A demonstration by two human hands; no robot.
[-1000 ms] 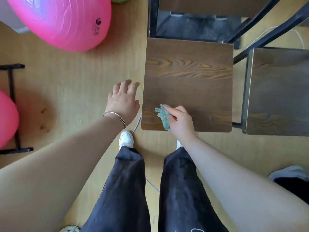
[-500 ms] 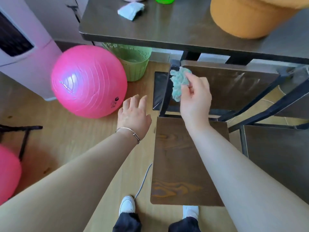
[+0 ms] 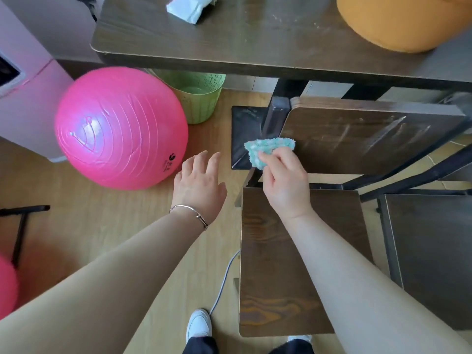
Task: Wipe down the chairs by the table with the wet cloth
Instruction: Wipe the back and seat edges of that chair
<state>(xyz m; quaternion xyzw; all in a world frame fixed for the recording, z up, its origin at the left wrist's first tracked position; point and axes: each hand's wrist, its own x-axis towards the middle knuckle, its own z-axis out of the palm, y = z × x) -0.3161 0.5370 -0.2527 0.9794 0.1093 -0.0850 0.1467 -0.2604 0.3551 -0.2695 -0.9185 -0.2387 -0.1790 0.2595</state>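
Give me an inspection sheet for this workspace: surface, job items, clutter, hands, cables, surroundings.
Surface: chair seat, dark wood grain; backrest shows pale streaks.
Job's things: teal cloth at the backrest's left edge; second chair on the right.
Clutter: white packet and orange object on the table.
Grippers: right hand pinches the cloth; left hand open, holds nothing.
Cables: grey cable on the floor beside the seat.
Surroundings: pink ball, green bin, wooden floor.
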